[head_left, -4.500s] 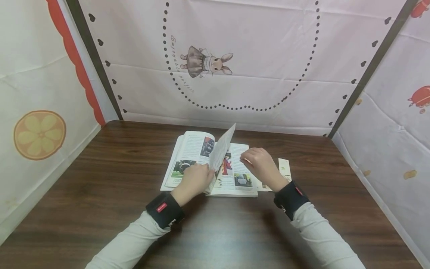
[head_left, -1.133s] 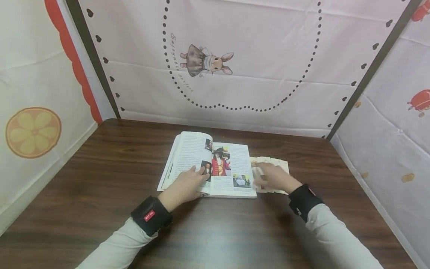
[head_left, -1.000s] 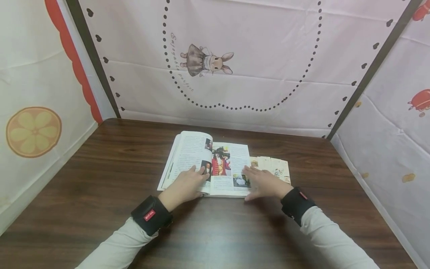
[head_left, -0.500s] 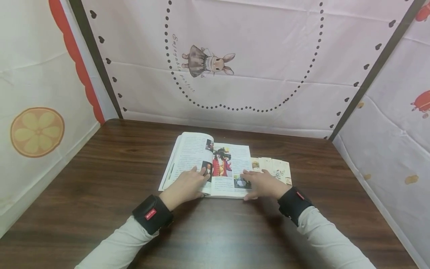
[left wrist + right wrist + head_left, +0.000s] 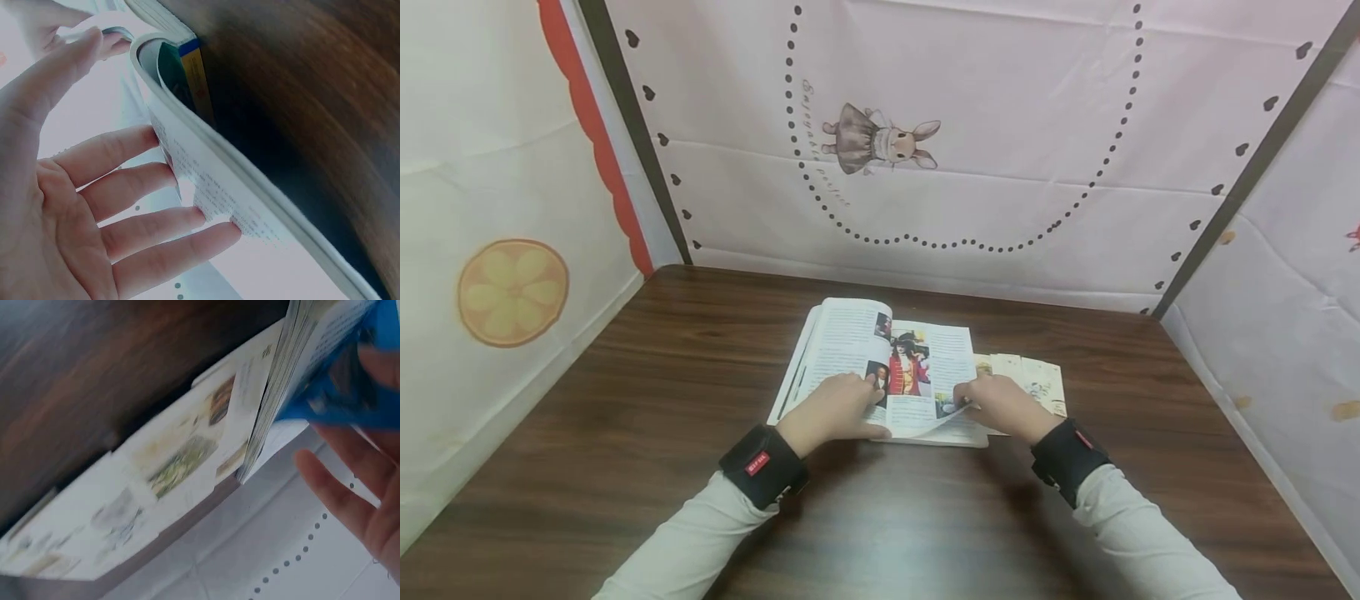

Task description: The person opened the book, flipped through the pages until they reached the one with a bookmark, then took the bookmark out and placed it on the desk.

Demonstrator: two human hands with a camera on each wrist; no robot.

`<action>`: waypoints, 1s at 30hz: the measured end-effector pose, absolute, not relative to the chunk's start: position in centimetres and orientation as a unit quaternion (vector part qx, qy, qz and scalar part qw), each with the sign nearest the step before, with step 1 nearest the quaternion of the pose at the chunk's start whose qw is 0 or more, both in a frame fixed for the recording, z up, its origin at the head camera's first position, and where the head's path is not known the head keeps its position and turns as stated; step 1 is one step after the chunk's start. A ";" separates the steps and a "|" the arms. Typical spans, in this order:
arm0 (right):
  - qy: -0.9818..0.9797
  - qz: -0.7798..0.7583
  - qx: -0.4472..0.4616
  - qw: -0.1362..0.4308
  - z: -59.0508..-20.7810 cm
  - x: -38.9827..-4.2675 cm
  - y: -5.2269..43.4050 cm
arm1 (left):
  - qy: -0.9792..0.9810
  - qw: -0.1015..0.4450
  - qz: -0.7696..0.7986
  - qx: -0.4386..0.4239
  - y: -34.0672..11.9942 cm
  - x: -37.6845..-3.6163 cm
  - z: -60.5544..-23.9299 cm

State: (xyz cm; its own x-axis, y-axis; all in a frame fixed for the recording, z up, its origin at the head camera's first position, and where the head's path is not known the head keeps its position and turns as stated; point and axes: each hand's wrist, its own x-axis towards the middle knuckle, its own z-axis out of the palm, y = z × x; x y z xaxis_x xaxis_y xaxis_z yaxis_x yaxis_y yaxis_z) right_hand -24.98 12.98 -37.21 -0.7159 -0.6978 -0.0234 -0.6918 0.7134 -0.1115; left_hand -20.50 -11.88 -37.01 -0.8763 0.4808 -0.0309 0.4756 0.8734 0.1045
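Observation:
An open book (image 5: 850, 333) lies on the wooden table, its left pages bowed up. My left hand (image 5: 838, 406) rests on the left side near the spine. In the left wrist view the straight fingertips of the left hand (image 5: 144, 212) touch the printed page, thumb held apart. My right hand (image 5: 1002, 404) pinches the lower outer corner of a right-hand page (image 5: 913, 412), which curls up off those beneath. In the right wrist view a blue-printed page (image 5: 325, 406) shows at the fingers of the right hand (image 5: 350, 481).
Several cream cards (image 5: 1041, 383) with small pictures lie overlapping, right of the book and partly behind the right hand. The brown wooden table (image 5: 700, 350) reaches back to a pale cloth wall (image 5: 1000, 125), with cloth walls on both sides.
Earlier a page stood upright mid-turn and the cards were spread apart. The right hand moved from the cards to the book; since half a second ago it has pinched and lifted a page corner.

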 end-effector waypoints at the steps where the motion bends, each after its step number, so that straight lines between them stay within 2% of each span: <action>1: 0.927 -0.048 -0.371 0.014 -37.1 -25.0 12.8 | 0.968 0.027 0.045 0.247 -11.8 -20.5 -37.0; 7: 0.923 -0.072 -0.365 -0.101 -35.9 -24.7 11.1 | 0.967 0.016 0.029 0.253 -11.6 -20.6 -37.0; 15: 0.840 -0.129 -0.444 -0.283 -34.7 -23.5 8.4 | 0.971 -0.028 0.054 0.230 -11.0 -20.4 -37.5; 20: 0.814 -0.153 -0.440 -0.347 -34.6 -23.3 7.9 | 0.968 -0.066 0.039 0.238 -9.9 -20.6 -37.7; 23: 0.820 -0.179 -0.412 -0.356 -34.7 -23.4 8.6 | 0.967 -0.075 0.027 0.241 -9.5 -20.6 -37.5; 25: 0.835 -0.197 -0.385 -0.341 -34.8 -23.6 9.3 | 0.969 -0.072 0.038 0.233 -9.5 -20.5 -37.4; 27: 0.859 -0.210 -0.356 -0.303 -35.0 -23.7 10.0 | 0.972 -0.067 0.058 0.220 -9.7 -20.4 -37.3; 30: 0.907 -0.189 -0.322 -0.195 -35.4 -23.8 11.1 | 0.974 -0.067 0.088 0.195 -9.9 -20.4 -37.3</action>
